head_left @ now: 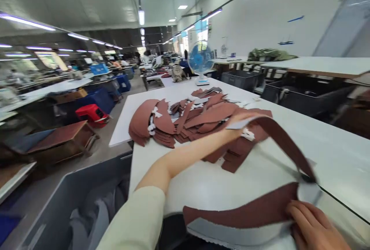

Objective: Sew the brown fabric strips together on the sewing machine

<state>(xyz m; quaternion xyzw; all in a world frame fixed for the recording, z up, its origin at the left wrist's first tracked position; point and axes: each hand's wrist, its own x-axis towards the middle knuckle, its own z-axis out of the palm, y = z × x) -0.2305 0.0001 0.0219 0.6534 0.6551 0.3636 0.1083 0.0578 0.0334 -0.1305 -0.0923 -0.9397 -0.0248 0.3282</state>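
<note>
My left hand (pixel 239 123) reaches out over the white table (pixel 341 153) and grips one end of a long curved reddish-brown strip (pixel 285 142), which is blurred by motion. My right hand (pixel 313 225), at the bottom right, pinches another reddish-brown piece with a grey underside (pixel 245 215) that lies near the table's front edge. A heap of bundled reddish-brown cut pieces (pixel 185 120), some tied with white ties, lies just beyond my left hand.
A blue desk fan (pixel 200 61) stands at the far end of the table. Dark bins (pixel 306 93) sit to the right under another table. A grey bin (pixel 86 203) with cloth stands at lower left, a red stool (pixel 92 114) in the aisle.
</note>
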